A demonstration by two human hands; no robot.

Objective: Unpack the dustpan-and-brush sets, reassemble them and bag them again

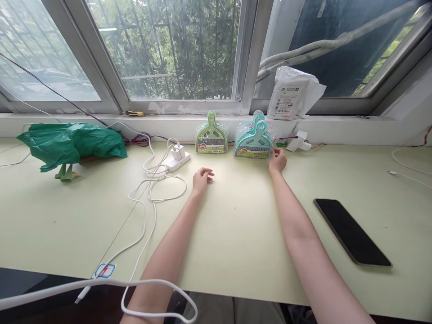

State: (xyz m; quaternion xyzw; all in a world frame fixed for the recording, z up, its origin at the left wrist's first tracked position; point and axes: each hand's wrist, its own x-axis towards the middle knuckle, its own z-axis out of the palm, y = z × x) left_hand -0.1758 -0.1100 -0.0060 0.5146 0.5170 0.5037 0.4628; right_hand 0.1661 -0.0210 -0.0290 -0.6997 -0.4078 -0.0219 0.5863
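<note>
Several plastic dustpan-and-brush sets (258,140), aqua in front, stand against the low white wall (162,127), the rear ones mostly hidden. The right hand (278,160) is at their lower right edge; I cannot tell whether it grips. The left hand (202,181), loosely open, holds nothing. Clear plastic wrap encloses a nearby light-green set (212,135); a crumpled dark-green plastic bag (76,143) conceals its contents.

Over at the back of the table (236,252), a green bag (77,143) slumps leftward, a white power strip (178,163) nearer mid-edge; a black phone (353,231) lies right, toward the front edge.
</note>
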